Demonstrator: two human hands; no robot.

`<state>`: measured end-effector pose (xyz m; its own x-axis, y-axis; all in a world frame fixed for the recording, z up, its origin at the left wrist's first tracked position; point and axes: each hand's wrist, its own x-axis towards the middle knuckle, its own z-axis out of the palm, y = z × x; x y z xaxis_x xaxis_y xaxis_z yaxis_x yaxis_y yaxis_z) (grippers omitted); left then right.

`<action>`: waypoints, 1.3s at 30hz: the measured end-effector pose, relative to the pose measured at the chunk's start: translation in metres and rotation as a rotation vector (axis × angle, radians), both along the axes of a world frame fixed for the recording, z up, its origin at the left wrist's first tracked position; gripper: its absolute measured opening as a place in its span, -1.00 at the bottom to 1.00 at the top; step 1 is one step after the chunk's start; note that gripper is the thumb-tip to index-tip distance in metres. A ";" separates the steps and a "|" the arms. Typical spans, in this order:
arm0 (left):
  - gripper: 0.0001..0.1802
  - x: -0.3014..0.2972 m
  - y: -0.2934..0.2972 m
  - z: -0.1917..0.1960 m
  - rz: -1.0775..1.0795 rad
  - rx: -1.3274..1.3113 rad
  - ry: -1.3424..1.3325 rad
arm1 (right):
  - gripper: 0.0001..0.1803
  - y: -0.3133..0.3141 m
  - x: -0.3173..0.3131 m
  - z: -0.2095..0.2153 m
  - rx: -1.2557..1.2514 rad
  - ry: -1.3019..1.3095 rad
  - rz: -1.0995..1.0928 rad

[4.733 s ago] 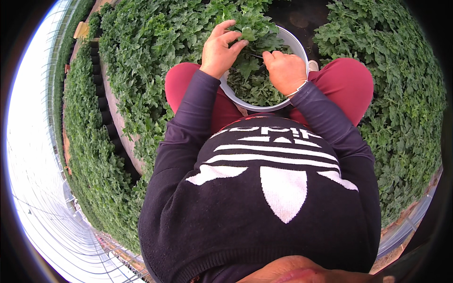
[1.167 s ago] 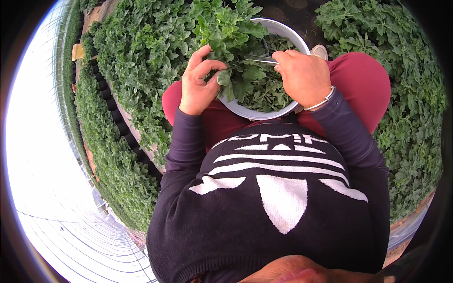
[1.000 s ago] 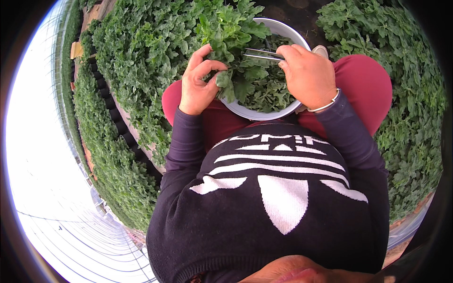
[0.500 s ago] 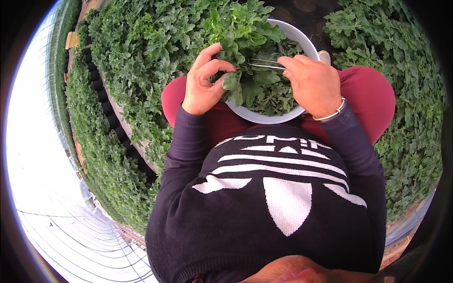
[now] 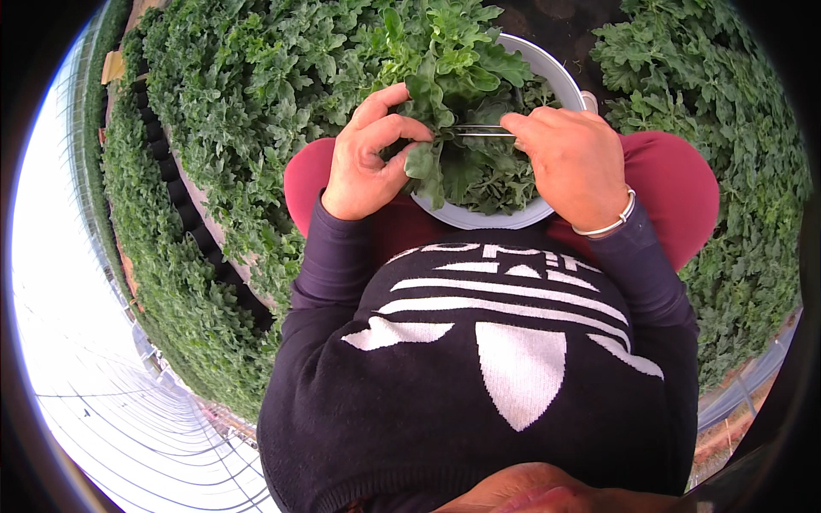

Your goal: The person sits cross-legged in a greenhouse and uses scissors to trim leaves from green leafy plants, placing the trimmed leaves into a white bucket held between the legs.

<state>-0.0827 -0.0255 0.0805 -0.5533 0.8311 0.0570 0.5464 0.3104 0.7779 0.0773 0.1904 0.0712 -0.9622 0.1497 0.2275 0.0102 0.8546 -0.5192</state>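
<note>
Two hands on one leafy sprig (image 5: 445, 60). Left hand (image 5: 368, 154) pinches its stem, thumb and fingers closed around it. Right hand (image 5: 573, 162) is closed on thin metal scissors (image 5: 483, 131), blades pointing at the stem just beside the left fingertips; can't tell if the blades are apart. Below the grip: white bowl (image 5: 547, 64) of cut greens on red-trousered knees. Outward: dense green plant beds (image 5: 231, 111) both sides, greenhouse film far left. Stem base hidden by leaves.
</note>
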 end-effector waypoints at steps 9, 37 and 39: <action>-0.78 -0.003 0.003 0.000 -0.012 0.080 -0.023 | -0.92 0.027 -0.028 0.029 0.246 0.025 0.126; -0.38 0.006 0.009 0.000 0.036 -0.025 0.027 | -0.98 0.019 -0.043 0.017 0.221 -0.149 0.200; -0.39 0.006 0.009 -0.001 0.039 -0.027 0.022 | -0.97 0.018 -0.044 0.015 0.226 -0.179 0.215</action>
